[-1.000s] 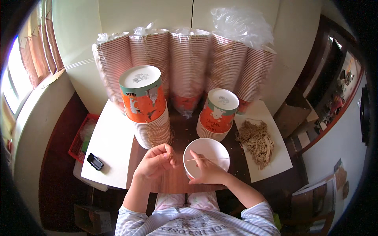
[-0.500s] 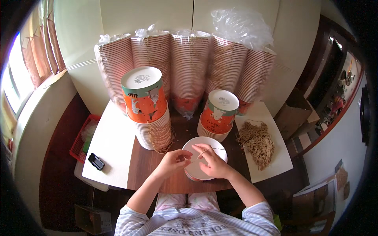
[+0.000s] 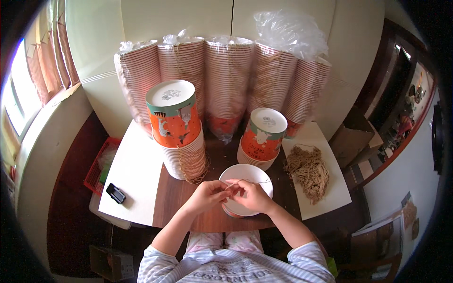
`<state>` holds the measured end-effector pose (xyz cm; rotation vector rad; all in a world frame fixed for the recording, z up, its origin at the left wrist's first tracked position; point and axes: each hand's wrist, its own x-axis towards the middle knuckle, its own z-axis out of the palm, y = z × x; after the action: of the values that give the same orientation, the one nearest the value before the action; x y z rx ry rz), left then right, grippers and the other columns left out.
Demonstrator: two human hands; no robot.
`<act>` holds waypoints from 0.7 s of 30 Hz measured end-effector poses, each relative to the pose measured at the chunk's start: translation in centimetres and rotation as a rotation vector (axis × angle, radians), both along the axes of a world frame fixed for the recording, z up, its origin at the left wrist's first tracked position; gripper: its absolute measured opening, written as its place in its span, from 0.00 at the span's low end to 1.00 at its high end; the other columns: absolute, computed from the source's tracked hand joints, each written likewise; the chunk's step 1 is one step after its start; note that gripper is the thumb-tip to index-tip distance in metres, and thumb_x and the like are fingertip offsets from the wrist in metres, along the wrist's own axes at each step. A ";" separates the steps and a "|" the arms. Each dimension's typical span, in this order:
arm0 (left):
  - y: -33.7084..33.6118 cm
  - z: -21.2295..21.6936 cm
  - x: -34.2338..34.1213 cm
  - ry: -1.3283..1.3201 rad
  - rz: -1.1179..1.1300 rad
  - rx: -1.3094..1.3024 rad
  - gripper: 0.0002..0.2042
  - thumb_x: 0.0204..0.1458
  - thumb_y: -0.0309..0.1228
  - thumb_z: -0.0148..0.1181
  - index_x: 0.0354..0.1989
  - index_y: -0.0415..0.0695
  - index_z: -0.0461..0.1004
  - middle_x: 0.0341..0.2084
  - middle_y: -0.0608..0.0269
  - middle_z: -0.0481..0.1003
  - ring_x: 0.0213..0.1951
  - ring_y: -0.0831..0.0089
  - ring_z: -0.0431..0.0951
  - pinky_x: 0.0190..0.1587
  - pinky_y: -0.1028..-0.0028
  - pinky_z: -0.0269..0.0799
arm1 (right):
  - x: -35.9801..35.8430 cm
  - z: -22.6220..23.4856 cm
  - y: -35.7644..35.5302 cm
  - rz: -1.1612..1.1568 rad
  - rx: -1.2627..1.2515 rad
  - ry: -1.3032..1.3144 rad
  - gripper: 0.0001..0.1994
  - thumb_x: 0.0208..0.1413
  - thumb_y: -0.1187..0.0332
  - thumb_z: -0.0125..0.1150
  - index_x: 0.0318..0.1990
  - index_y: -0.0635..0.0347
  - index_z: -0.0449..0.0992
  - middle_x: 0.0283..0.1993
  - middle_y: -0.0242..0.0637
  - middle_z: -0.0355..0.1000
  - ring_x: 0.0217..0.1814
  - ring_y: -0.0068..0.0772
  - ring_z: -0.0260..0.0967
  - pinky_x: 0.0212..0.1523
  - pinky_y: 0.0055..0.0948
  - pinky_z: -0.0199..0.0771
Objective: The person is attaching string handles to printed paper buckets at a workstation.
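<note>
Right in front of me stands a paper bucket (image 3: pixel 249 170), its white inside facing up. Over its opening my left hand (image 3: pixel 205 196) and my right hand (image 3: pixel 254 197) meet, fingertips pinched together. A thin cord (image 3: pixel 263 181) runs between them, and its loose end sticks out past my right hand over the bucket's far right rim. The fingers partly cover the cord, so I cannot tell whether it is knotted. Behind stand upside-down nested buckets in orange and green, one stack (image 3: pixel 172 125) to the left and a shorter one (image 3: pixel 261 137) to the right.
Tall bagged stacks of buckets (image 3: pixel 228 80) line the wall. A heap of tan cords (image 3: pixel 309 174) lies on the table's right side, and more cords (image 3: pixel 192 162) hang on the left stack. A small black object (image 3: pixel 115 194) sits at left, near a red basket (image 3: pixel 96 165).
My hands have come closer together, and my right fingers, spread before, are now drawn in to pinch the cord beside the left fingertips.
</note>
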<state>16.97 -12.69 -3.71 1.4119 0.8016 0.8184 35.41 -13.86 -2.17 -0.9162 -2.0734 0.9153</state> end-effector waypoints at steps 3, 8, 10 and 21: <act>0.0 0.4 -0.1 -0.040 0.006 -0.023 0.06 0.51 0.26 0.54 0.33 0.35 0.71 0.25 0.66 0.73 0.28 0.81 0.72 0.32 0.81 0.70 | 0.0 -1.2 0.3 -0.090 -0.032 0.118 0.13 0.46 0.75 0.58 0.42 0.62 0.71 0.34 0.32 0.74 0.34 0.25 0.72 0.34 0.24 0.70; 0.3 -0.8 -0.7 -0.110 0.052 -0.009 0.04 0.51 0.24 0.53 0.32 0.35 0.69 0.26 0.65 0.73 0.31 0.78 0.73 0.35 0.80 0.70 | 0.2 -0.6 -0.3 -0.170 0.046 -0.008 0.09 0.46 0.73 0.58 0.37 0.60 0.72 0.32 0.37 0.73 0.30 0.28 0.72 0.30 0.25 0.72; 0.4 -0.8 -1.0 -0.130 0.061 -0.013 0.03 0.50 0.21 0.52 0.31 0.35 0.69 0.26 0.64 0.73 0.32 0.78 0.74 0.37 0.79 0.70 | -0.3 0.1 -1.3 -0.202 0.095 -0.031 0.08 0.46 0.74 0.58 0.36 0.61 0.72 0.30 0.36 0.73 0.31 0.27 0.72 0.31 0.24 0.71; -0.2 -0.1 -2.4 0.149 0.047 0.248 0.05 0.43 0.20 0.57 0.28 0.36 0.69 0.24 0.62 0.71 0.30 0.78 0.74 0.32 0.79 0.70 | -2.1 -0.3 -3.1 -0.156 0.375 -0.279 0.12 0.41 0.67 0.63 0.33 0.56 0.69 0.32 0.34 0.70 0.36 0.36 0.68 0.40 0.33 0.66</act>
<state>14.54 -12.88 -3.84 1.6949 0.8719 0.8798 33.33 -16.93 -2.50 -1.0242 -2.2627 0.3121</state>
